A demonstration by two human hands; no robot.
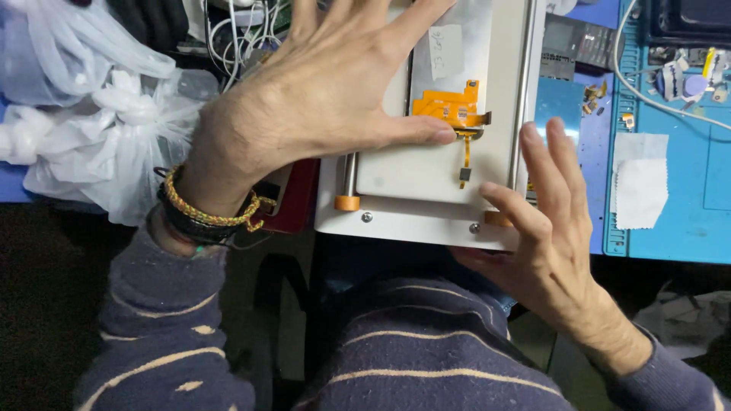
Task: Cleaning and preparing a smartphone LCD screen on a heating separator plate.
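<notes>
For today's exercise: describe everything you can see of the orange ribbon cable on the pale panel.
The orange ribbon cable lies flat on a pale grey panel. It looks like thin, flexible film: a broad stepped patch with small dark parts, then a narrow strip running down to a little dark end piece. The left hand presses the panel, its thumb tip meeting the cable's lower edge. The right hand is apart from it.

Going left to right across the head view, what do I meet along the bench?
White plastic bags → left hand, spread flat on the pale panel → orange ribbon cable → right hand at the white machine's right edge → white cloth on the blue mat.
</notes>
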